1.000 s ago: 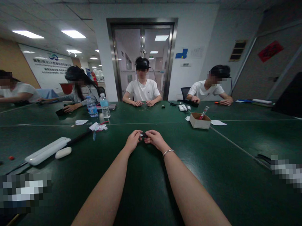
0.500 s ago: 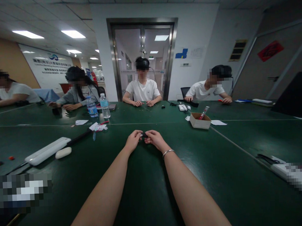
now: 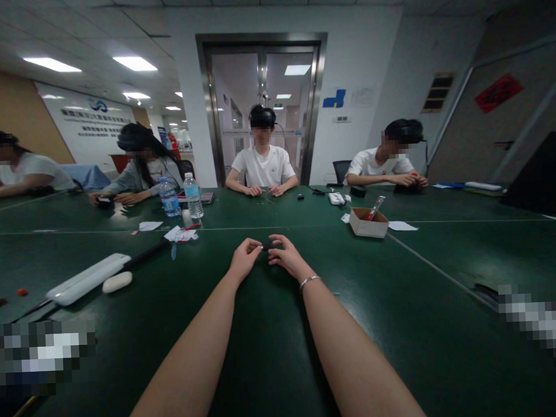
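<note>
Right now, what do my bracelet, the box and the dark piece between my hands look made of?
Bracelet: likely polished metal, by its silvery shine. Box: probably matte cardboard, pale outside, brown inside. Dark piece: perhaps plastic, too small to tell.

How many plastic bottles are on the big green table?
2, side by side, beyond and left of the left hand: a bluish plastic bottle with a blue label, to its right a clear plastic bottle with a pale-blue label. Others may be hidden.

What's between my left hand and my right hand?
The head view shows a small dark object between your left hand and right hand.
</note>
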{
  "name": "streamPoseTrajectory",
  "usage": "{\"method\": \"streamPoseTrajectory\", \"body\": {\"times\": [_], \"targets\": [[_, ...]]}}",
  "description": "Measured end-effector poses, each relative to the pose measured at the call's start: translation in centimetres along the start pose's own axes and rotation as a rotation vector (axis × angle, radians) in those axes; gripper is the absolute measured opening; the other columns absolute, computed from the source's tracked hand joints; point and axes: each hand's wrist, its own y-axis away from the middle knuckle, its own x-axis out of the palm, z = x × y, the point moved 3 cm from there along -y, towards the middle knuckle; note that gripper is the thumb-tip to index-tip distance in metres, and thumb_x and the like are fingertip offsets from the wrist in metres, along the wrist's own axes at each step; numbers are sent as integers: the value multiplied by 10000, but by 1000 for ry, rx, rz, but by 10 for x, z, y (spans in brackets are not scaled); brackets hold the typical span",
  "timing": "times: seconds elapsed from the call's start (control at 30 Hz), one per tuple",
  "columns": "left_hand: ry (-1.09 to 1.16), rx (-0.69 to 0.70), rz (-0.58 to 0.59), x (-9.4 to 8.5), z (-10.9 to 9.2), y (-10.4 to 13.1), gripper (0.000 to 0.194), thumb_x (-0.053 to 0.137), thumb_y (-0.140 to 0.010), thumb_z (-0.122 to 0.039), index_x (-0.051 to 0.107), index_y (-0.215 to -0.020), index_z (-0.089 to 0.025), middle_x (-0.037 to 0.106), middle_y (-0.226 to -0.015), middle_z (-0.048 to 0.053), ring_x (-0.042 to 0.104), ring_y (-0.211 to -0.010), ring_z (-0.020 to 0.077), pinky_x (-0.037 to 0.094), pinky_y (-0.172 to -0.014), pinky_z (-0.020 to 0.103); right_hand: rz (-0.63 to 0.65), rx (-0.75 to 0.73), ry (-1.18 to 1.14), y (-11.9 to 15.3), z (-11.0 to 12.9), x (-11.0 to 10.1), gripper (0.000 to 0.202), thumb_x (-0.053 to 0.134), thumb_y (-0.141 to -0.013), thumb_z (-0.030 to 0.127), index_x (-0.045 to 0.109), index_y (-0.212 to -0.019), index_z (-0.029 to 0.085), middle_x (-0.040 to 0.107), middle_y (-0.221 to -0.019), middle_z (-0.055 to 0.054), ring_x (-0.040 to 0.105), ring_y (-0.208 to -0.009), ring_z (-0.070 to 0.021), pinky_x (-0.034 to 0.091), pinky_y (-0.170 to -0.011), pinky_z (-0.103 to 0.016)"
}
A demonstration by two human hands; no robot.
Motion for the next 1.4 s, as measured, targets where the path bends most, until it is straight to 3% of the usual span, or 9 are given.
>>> {"method": "streamPoseTrajectory", "body": {"times": [0.07,0.23,0.43,0.6,0.73,0.9,1.07,1.2,1.4], "targets": [[11,-7,-9,0,-1,0,173,589,-731,-304,597,-846,-175,610,-798,31,576,-751,156,453,-654,263,40,18,-50,1,1,1,499,691,-673,89,469,-1097,229,549,-821,13,624,-560,-123,546,-501,-240],[44,-8,10,1,-4,1,174,584,-726,-306,597,-834,-169,616,-808,36,584,-756,157,458,-644,258,43,118,13,-1,-2,2,176,564,-845,308,485,-854,151,529,-610,-2,566,-424,-122,473,-369,-204],[32,-13,21,1,-5,2,171,574,-728,-315,603,-813,-170,616,-765,29,584,-722,155,453,-626,260,82,55,-21,1,2,2,400,682,-683,123,459,-1003,211,542,-747,33,607,-508,-109,523,-444,-207],[46,-12,22,1,-6,2,169,560,-736,-314,595,-805,-164,609,-771,30,580,-716,149,452,-611,249,67,138,80,2,1,4,209,564,-838,334,473,-913,161,523,-627,15,559,-412,-108,459,-347,-184],[51,-24,8,0,-7,2,159,564,-729,-301,594,-798,-160,603,-755,28,579,-711,148,449,-601,244,70,70,64,3,5,5,332,679,-730,193,445,-966,210,553,-774,26,576,-457,-89,465,-362,-171],[55,-33,8,0,-8,2,164,564,-728,-303,595,-803,-160,610,-765,30,581,-712,148,454,-610,252,103,165,103,7,5,6,240,557,-852,376,466,-933,170,552,-677,4,572,-440,-101,462,-371,-176],[69,-42,-9,0,-7,2,171,569,-719,-311,594,-796,-160,605,-749,26,576,-706,148,446,-600,250,164,80,49,6,7,5,423,722,-704,184,444,-1020,222,549,-827,22,605,-525,-98,526,-452,-205],[80,-34,1,1,-7,2,173,567,-719,-310,590,-798,-158,607,-761,29,576,-708,150,447,-609,257,105,138,41,5,1,3,274,618,-818,266,437,-1009,189,542,-780,-2,596,-481,-104,530,-444,-224],[68,-38,1,-1,-8,3,163,562,-735,-304,593,-807,-161,607,-771,30,576,-726,150,453,-631,262,-13,123,249,5,22,1,664,727,-672,120,353,-1200,266,489,-976,-30,567,-466,-66,527,-415,-216]]}}
